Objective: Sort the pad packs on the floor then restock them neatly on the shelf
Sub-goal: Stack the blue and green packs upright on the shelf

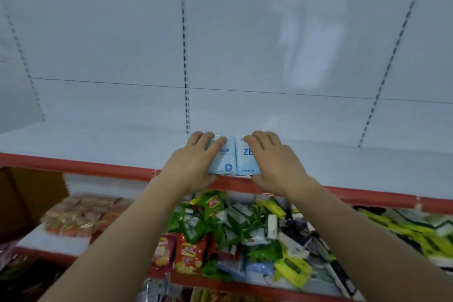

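Both hands are up at the front of the white shelf (98, 144), working on two pale blue pad packs (231, 157) that lie side by side, touching each other, right at the shelf's near lip. The left hand (193, 162) lies over the left pack (220, 158), fingers fairly straight and spread across its top and far edge, the thumb tucked under the near edge, so it grasps the pack lightly between thumb and fingers. The right hand (272, 159) does the same on the right pack (245, 157), fingers draped over its right side and far corner, thumb low at the near edge by the red shelf trim (85, 167).

The packs sit just past that red front edge, their near ends level with it. Behind them the shelf runs bare back to the white rear panel (245, 44), with open board far to the left and right as well.

Below, the next shelf is crowded with mixed snack packets (213, 225) in green, red and yellow, and a brown carton (27, 193) stands at the left.
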The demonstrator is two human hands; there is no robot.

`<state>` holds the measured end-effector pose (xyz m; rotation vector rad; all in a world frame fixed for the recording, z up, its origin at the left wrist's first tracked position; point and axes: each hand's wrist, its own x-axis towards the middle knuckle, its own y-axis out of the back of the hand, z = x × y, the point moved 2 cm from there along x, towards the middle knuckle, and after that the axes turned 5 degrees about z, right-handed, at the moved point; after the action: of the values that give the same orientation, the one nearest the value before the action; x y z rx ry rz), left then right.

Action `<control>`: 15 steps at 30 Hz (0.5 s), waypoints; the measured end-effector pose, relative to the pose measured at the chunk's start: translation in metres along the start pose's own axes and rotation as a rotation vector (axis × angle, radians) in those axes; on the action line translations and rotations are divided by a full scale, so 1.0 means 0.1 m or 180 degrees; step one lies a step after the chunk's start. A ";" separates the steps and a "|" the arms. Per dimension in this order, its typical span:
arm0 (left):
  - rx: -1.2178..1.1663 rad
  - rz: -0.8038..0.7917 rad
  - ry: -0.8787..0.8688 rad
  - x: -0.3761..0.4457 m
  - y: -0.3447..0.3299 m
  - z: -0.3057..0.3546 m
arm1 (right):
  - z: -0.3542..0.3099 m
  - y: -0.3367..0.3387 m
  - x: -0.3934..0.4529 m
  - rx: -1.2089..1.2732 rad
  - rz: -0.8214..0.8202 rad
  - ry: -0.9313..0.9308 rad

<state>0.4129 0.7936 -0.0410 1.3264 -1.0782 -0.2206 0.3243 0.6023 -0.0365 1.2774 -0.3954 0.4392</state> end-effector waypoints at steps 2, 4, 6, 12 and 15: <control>-0.0139 0.0081 -0.0230 0.29 -0.02 0.59 | 0.52 0.16 -0.39 -0.0176 -0.0073 -0.0230; -0.0268 0.0167 -0.0453 0.54 -0.03 1.21 | 1.01 0.32 -0.81 -0.0369 -0.0133 -0.0448; -0.0417 0.0229 -0.0665 0.76 -0.03 1.84 | 1.49 0.48 -1.25 -0.0511 -0.0166 -0.0662; -0.0824 0.0381 -0.1320 1.27 -0.03 3.73 | 2.74 0.97 -2.62 -0.0914 -0.0281 -0.1298; -0.0981 0.0408 -0.1597 1.45 -0.01 4.60 | 3.24 1.22 -3.23 -0.1076 -0.0371 -0.1576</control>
<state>0.1534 0.3877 -0.0299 0.9390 -1.4757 -0.6216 -0.0272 0.2857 -0.0233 1.0602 -0.7724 -0.0528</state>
